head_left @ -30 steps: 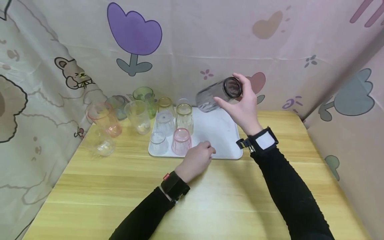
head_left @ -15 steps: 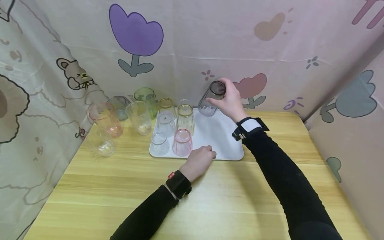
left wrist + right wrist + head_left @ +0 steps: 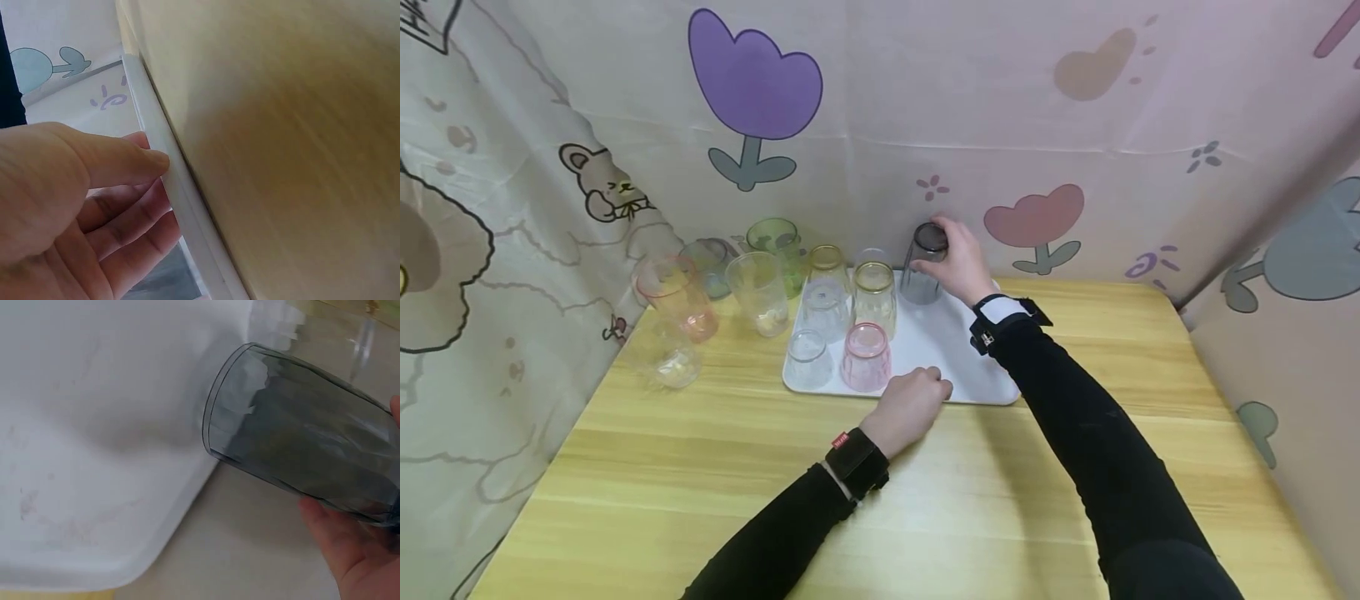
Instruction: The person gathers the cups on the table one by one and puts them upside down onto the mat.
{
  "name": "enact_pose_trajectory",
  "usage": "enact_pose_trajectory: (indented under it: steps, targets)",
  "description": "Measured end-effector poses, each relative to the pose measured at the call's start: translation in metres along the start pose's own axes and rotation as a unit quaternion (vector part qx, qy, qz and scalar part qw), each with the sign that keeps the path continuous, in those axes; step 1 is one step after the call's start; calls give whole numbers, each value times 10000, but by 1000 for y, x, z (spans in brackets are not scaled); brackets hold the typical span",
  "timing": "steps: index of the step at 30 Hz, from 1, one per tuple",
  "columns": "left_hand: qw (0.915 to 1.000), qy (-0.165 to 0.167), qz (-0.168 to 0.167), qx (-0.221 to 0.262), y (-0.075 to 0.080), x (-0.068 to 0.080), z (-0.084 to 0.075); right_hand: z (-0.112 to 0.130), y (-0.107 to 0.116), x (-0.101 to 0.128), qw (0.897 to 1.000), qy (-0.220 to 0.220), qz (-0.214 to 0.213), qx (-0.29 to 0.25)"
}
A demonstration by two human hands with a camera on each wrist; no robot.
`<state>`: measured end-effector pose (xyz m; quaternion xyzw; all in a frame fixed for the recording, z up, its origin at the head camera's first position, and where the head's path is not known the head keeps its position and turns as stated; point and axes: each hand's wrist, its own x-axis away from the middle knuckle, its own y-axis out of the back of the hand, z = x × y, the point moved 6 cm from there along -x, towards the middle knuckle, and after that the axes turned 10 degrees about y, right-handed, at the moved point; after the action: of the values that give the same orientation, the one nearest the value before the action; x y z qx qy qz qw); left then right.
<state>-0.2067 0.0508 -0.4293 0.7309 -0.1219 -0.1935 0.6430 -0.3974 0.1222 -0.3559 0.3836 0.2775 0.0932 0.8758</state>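
Observation:
A smoky grey glass (image 3: 917, 279) stands upside down at the back of the white tray (image 3: 973, 358), its thick base uppermost. My right hand (image 3: 961, 262) grips it near the base, thumb in front and fingers behind. In the right wrist view the mouth of the grey glass (image 3: 306, 431) is right at the tray surface. My left hand (image 3: 910, 408) pinches the tray's front edge, with the thumb (image 3: 134, 159) against the rim (image 3: 187, 206). Beside that hand, an upturned pink glass (image 3: 867, 358) and a small clear glass (image 3: 808, 360) sit on the tray.
More upturned glasses fill the tray's left half, among them a yellow-rimmed glass (image 3: 874, 300). Left of the tray, several cups stand on the wooden table (image 3: 737, 467), including a green cup (image 3: 775, 250) and an orange-pink cup (image 3: 677, 296). A printed curtain (image 3: 880, 125) hangs behind.
My right hand has brought the grey glass left and down to the back of the tray, turning it from tilted to nearly upright, mouth down. My left hand stays at the tray's front edge.

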Motion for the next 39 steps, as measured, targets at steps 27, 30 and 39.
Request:
enact_pose_trajectory:
  steps: [27,30,39]
  targets:
    - [9997,48,-106,-225,-2,0,-3,-9,-21,2,9992,-205,333,8]
    - [9997,43,-153,-197,-2,1,-3,-9,-20,3,9990,-182,404,75]
    - [9972,358,165,638,-6,1,7,-4,-11,12,9986,-93,493,142]
